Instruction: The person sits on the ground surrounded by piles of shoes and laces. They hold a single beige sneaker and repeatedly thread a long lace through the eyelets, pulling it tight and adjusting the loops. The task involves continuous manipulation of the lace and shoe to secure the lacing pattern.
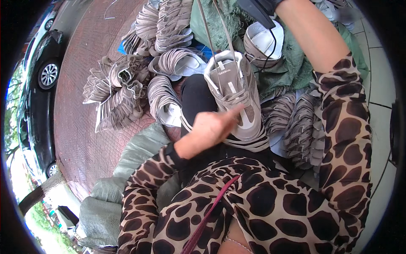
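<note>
Outdoors, on reddish patterned paving (pixel 80 106); pale tiles (pixel 382 80) along the right side. Black car (pixel 40 110) at far left, bent by the lens. Wearer's brown-spotted top (pixel 262 199) fills the lower middle, a black trouser leg (pixel 196 95) beyond it. Grey-green sheeting (pixel 101 211) lies crumpled at lower left; a green woven sack (pixel 292 63) spreads at upper right. Stacks of taupe shoe parts on several sides: a loose, splayed pile (pixel 120 89) left of the leg, a nested bundle (pixel 169 21) farther off, curved rows (pixel 292 122) to the right. Over the lap, one taupe-and-white sneaker (pixel 232 97), toe toward the wearer, tongue and opening away, just right of the black leg. Left hand (pixel 207 131) lies over the left side of the toe, index finger reaching across the lower lacing, other fingers bent in; blur there, so cannot tell whether they grip anything. Right forearm (pixel 308 34) stretches to the top edge, which cuts off the right hand; cannot tell how its fingers stand. Dark object (pixel 258 10) beside that wrist, kind unclear. Two lace ends (pixel 229 36) rise from the sneaker, taut and nearly straight, out of view above. Thin black cord (pixel 274 44) dangles near the white-lined shoe part (pixel 253 46).
</note>
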Tool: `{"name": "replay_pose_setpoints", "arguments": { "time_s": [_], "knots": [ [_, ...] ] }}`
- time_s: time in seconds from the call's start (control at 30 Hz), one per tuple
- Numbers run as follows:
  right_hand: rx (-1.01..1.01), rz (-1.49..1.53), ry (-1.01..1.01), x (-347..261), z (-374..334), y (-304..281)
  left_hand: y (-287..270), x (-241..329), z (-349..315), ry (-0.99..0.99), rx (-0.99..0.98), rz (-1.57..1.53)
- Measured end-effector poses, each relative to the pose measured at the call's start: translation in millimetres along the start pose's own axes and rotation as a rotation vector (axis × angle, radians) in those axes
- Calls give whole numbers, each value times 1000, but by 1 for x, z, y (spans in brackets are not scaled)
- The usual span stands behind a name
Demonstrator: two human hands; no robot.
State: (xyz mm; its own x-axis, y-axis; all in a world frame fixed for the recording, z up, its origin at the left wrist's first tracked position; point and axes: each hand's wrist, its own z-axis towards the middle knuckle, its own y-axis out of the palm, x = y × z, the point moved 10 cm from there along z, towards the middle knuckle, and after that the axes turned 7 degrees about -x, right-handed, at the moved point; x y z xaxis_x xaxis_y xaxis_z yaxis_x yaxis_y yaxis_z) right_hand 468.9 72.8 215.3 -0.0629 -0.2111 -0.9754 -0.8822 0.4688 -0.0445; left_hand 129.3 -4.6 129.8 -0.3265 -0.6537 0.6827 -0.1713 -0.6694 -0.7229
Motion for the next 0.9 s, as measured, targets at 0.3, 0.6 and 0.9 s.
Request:
{"name": "replay_pose_setpoints", "arguments": {
  "time_s": [0.3,0.6,0.9],
  "knots": [
    [193,210,-126,13,59,-38,59,-3,-7,-16,-291,158],
    [-469,273,-308,-77,-7,95,-73,-83,54,-113,276,-524],
    [-350,-784,188,-30,-124,124,-136,-68,49,-103,377,-1127]
  ]
}}
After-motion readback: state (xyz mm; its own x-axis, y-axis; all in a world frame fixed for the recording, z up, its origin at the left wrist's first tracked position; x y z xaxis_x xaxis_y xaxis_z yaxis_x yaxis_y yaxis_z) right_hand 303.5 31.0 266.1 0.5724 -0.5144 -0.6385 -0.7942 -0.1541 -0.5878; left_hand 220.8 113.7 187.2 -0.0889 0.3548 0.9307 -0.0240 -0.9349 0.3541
